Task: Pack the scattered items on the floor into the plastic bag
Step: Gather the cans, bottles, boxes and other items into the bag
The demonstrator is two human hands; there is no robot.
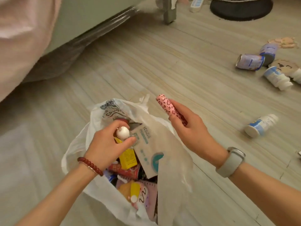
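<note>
- The bag (171, 160), white plastic, sits open on the floor (179, 62) at the bottom middle of the view, its mouth facing up
- The left hand (107, 144) is over the bag's mouth, fingers and thumb curled round a small white ball-like thing (123, 132); what it is exactly I cannot tell, perhaps a cap on a clear bottle
- A bead bracelet (90, 165) is on the left wrist
- The right hand (192, 129) is just right of the bag and above its edge, its grip closed on a pink tube (167, 108) with a dark spotted print; the tube's rounded end sticks up past the fingers
- A watch (231, 162) with a pale strap is on the right wrist
- Inside the bag lie a yellow box (127, 159), a pale packet (146, 152) with teal marks, a red wrapper (125, 171) and a pink notebook (150, 191), packed close together
- Still on the floor, well apart from the bag to the right: a white bottle (260, 125) on its side, and farther off two cans (250, 61) touching, beside more white bottles (276, 78)
- At the top left a bed (73, 22) with a pink sheet (21, 38) hanging to the floor
</note>
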